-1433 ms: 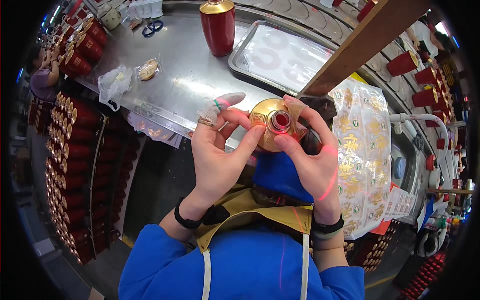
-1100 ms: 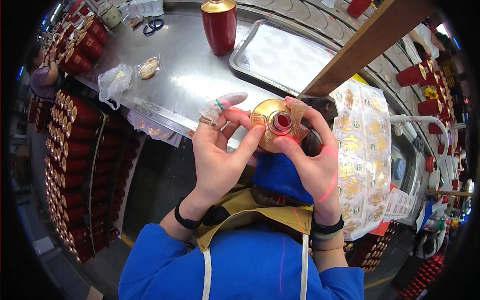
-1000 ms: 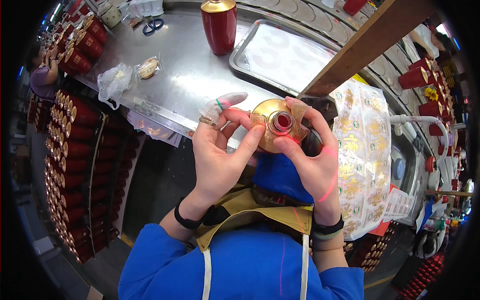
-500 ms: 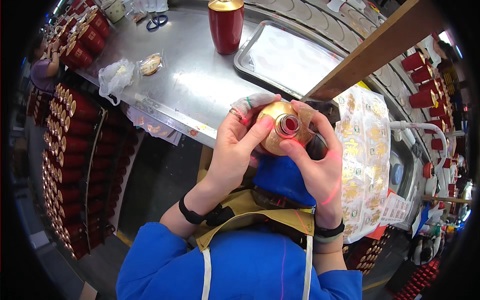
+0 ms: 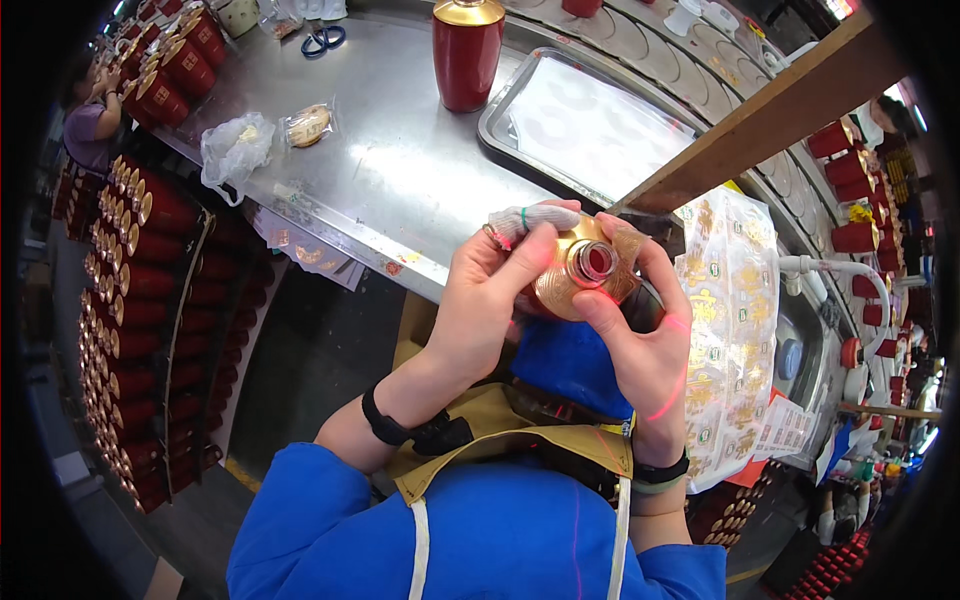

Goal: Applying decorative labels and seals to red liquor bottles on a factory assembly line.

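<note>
— Tabletop (image 5: 400,170) first: what's on that steel surface?
— Far side, a metal tray (image 5: 590,125) beside a red canister (image 5: 465,55) with a gold lid. Left of those, a crumpled clear bag (image 5: 235,150), a small wrapped snack (image 5: 307,125) and blue scissors (image 5: 322,40).
— And the hands?
— Both meet at the near edge of the tabletop, above a blue cloth (image 5: 565,360). They hold a gold cap (image 5: 580,280) with a red centre between them.
— How do the fingers sit?
— Left hand (image 5: 490,300) wraps its left side, the wrapped forefinger over the top; right hand (image 5: 640,340) closes on it from the right, thumb near the red centre.
</note>
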Demonstrator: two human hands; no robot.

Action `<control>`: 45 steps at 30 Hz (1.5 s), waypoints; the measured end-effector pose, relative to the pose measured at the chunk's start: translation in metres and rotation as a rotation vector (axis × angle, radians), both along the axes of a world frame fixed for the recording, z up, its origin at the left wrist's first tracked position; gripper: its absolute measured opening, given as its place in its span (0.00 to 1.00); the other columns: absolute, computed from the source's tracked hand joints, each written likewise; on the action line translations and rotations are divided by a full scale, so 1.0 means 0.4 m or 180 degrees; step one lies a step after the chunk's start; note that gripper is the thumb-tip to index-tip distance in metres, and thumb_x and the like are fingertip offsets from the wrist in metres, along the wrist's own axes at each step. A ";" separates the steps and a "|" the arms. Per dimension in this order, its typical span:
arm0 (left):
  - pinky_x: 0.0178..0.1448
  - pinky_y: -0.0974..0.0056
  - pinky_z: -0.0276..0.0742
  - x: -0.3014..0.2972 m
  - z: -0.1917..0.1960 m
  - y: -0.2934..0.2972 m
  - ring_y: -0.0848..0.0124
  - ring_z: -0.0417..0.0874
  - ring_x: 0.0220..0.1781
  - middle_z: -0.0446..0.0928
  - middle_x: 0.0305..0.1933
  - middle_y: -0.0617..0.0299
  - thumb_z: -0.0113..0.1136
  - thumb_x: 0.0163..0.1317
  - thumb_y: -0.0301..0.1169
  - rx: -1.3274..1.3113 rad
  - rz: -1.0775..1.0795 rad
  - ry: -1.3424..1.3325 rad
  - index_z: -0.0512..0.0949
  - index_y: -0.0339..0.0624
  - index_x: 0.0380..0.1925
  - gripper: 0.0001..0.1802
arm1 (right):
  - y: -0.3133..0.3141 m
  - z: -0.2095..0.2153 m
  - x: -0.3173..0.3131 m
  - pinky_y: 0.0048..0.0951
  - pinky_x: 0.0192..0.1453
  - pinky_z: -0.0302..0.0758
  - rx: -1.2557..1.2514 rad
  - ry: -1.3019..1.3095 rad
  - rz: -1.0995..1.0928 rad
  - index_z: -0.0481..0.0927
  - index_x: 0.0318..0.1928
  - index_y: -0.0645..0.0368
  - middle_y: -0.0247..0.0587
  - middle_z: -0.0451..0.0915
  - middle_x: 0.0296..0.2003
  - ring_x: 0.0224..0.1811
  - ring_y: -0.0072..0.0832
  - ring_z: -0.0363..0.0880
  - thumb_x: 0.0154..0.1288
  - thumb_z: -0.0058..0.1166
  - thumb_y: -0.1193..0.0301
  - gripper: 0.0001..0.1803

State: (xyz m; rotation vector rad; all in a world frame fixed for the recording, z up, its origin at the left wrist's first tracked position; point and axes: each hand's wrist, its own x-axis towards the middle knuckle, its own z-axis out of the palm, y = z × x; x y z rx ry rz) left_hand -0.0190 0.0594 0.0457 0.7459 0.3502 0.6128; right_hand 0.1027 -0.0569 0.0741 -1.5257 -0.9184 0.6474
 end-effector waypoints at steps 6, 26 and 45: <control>0.76 0.50 0.67 -0.048 -0.095 -0.022 0.56 0.69 0.74 0.68 0.71 0.45 0.65 0.70 0.53 0.2566 0.1424 0.0385 0.69 0.25 0.66 0.42 | 0.002 0.000 -0.003 0.35 0.74 0.69 -0.0038 -0.0005 -0.0051 0.73 0.66 0.66 0.46 0.77 0.65 0.68 0.32 0.74 0.63 0.72 0.73 0.33; 0.60 0.51 0.80 0.013 -0.131 -0.052 0.44 0.77 0.64 0.68 0.69 0.38 0.81 0.52 0.33 0.4880 0.2009 0.1005 0.75 0.43 0.63 0.37 | -0.021 -0.024 -0.008 0.34 0.70 0.72 0.0120 -0.0302 -0.0267 0.73 0.66 0.66 0.45 0.79 0.61 0.65 0.33 0.77 0.69 0.67 0.70 0.29; 0.72 0.53 0.72 0.074 -0.157 -0.059 0.59 0.76 0.64 0.70 0.64 0.49 0.88 0.44 0.32 0.4662 0.2434 0.1411 0.61 0.34 0.65 0.53 | 0.036 0.199 0.180 0.34 0.50 0.81 -0.1740 -0.1988 0.1635 0.89 0.50 0.62 0.47 0.89 0.40 0.44 0.37 0.88 0.61 0.61 0.33 0.41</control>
